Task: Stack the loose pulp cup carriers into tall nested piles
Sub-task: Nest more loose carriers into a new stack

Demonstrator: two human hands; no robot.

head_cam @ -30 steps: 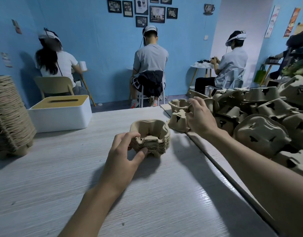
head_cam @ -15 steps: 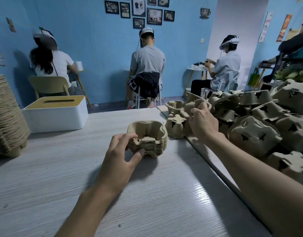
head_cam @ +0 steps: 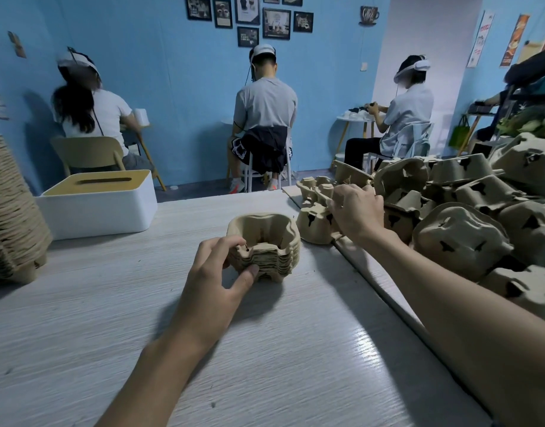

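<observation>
A short nested pile of tan pulp cup carriers (head_cam: 269,241) stands in the middle of the pale wooden table (head_cam: 111,318). My left hand (head_cam: 217,272) grips its near left side, thumb low and fingers on the rim. My right hand (head_cam: 356,212) reaches right of it and curls its fingers round a loose carrier (head_cam: 314,221) at the edge of the heap. A big heap of loose upturned carriers (head_cam: 468,217) covers the table's right side. A tall finished pile (head_cam: 9,211) stands at the far left.
A white tissue box with a yellow lid (head_cam: 98,204) sits at the back left of the table. A seam between two tabletops (head_cam: 373,282) runs diagonally under my right arm. Three seated people work at small tables along the blue wall behind.
My right hand has closed on a loose carrier at the heap's edge and drawn it slightly nearer. My left hand keeps holding the short pile in place.
</observation>
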